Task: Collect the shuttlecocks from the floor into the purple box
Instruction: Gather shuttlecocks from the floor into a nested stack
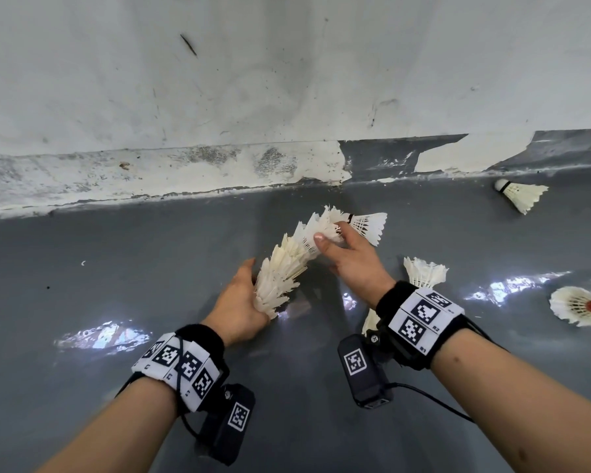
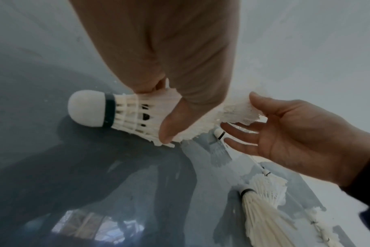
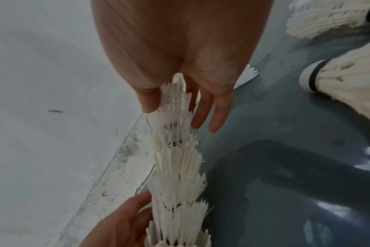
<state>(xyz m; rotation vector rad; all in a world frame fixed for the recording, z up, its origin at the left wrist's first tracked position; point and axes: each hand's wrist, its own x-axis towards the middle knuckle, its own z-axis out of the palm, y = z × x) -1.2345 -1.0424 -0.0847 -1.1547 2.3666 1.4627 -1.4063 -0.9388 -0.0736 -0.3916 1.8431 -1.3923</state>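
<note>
A long white stack of nested shuttlecocks [image 1: 287,264] hangs curved above the grey floor between both hands. My left hand [image 1: 253,288] grips its lower, cork end [image 2: 87,108], with the thumb and fingers curled round the feathers. My right hand [image 1: 331,237] pinches the upper, feathered end [image 3: 175,103] between thumb and straight fingers. One more shuttlecock [image 1: 369,227] lies right at the right fingertips; I cannot tell whether they touch. Loose shuttlecocks lie at the right: one by the wall [image 1: 522,196], one beside the right wrist [image 1: 425,271], and one with a red cork [image 1: 577,305]. The purple box is out of view.
A scuffed white wall [image 1: 287,80] with a peeling skirting [image 1: 185,175] stands close ahead. The glossy grey floor [image 1: 116,268] stretches left and towards me. Another shuttlecock [image 1: 371,322] lies partly hidden under my right wrist.
</note>
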